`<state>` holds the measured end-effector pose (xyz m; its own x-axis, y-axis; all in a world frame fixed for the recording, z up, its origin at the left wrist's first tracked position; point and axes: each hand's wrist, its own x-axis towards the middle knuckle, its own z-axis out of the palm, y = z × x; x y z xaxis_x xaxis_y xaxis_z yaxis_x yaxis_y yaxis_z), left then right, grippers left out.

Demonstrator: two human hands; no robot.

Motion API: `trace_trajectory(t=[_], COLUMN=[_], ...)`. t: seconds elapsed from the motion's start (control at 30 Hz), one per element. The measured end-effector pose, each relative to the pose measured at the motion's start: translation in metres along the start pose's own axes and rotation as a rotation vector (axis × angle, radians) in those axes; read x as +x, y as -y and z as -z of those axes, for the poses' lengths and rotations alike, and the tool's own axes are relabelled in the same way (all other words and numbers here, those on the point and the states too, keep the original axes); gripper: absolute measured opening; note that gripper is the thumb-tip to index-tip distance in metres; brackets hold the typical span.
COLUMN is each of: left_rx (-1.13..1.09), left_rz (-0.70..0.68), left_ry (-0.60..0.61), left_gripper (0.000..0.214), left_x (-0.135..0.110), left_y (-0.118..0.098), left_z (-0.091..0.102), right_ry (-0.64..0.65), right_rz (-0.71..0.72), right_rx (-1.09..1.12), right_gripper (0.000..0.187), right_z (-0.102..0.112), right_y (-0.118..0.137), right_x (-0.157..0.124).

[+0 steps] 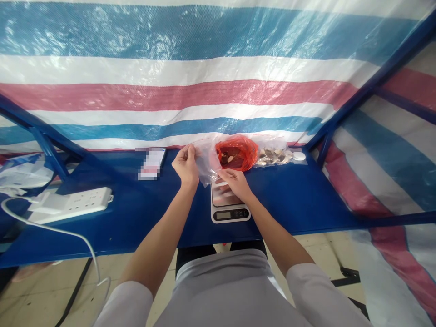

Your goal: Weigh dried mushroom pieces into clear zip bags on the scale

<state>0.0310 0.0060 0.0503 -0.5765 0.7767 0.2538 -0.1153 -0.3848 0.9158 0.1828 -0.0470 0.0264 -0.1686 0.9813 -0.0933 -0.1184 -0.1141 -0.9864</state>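
A clear plastic bag hangs between my two hands over the back edge of a small digital kitchen scale. My left hand pinches the bag's left side with closed fingers. At its lower right, my right hand grips the bag's edge above the steel plate of the scale. Just behind my right hand stands an open red plastic bag with some brownish pieces in its bottom. To its right lies a clear bag of dried slices. The scale's display is too small to read.
A white round lid or cap sits at the right end of the bagged slices. On the left are a blurred-out phone-like item and a white power strip with a cable. Blue metal posts and striped sheeting enclose the blue table.
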Motion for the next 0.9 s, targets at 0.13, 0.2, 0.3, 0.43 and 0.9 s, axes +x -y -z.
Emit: trace_trajectory(t=[0.13, 0.2, 0.3, 0.43, 0.9], left_rx=[0.007, 0.022, 0.041, 0.007, -0.048], left_rz=[-0.044, -0.065, -0.093, -0.093, -0.125], left_ry=[-0.006, -0.015, -0.025, -0.007, 0.053], left_gripper=[0.031, 0.031, 0.031, 0.031, 0.022], left_x=[-0.001, -0.002, -0.005, -0.013, -0.021], left_y=[0.001, 0.003, 0.004, 0.005, -0.002], left_z=[0.003, 0.005, 0.007, 0.006, 0.009], right_ry=[-0.032, -0.039, -0.046, -0.067, -0.231], right_rz=[-0.043, -0.056, -0.076, -0.098, 0.013], right_rx=[0.030, 0.034, -0.025, -0.112, -0.067], right_gripper=[0.046, 0.046, 0.043, 0.038, 0.024], right_z=[-0.001, -0.001, -0.002, -0.004, -0.006], right_y=[0.005, 0.007, 0.008, 0.004, -0.007], right_x=[-0.002, -0.003, -0.004, -0.001, 0.008])
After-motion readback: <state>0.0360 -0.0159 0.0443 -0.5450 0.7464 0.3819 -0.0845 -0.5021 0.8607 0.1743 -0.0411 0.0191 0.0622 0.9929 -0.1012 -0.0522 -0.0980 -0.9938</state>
